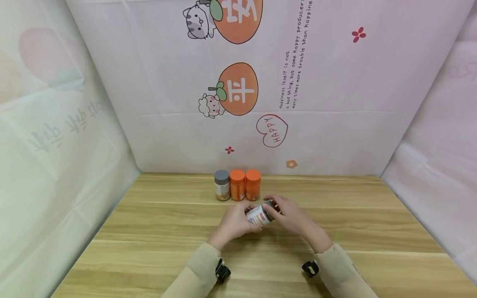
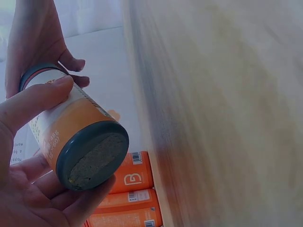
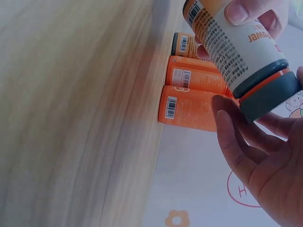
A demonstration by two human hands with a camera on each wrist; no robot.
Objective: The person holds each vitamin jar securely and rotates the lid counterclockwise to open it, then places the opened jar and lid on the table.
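Observation:
A pill bottle (image 1: 257,216) with a white and orange label is held tilted above the wooden table, its cap end toward the right. My left hand (image 1: 234,222) grips the body, thumb on one side and fingers round the other. The dark grey base (image 2: 94,156) faces the left wrist camera. At the other end my right hand (image 1: 292,216) holds the grey cap (image 3: 272,96) between thumb and fingers. An orange band shows between cap and bottle in the right wrist view, with the cap at a slight angle to the neck.
Behind the hands stand a grey-capped bottle (image 1: 222,186) and two orange bottles, one in the middle (image 1: 237,186) and one at the right (image 1: 253,186), side by side. A printed white cloth (image 1: 179,136) hangs along the back edge of the wooden table (image 1: 149,231).

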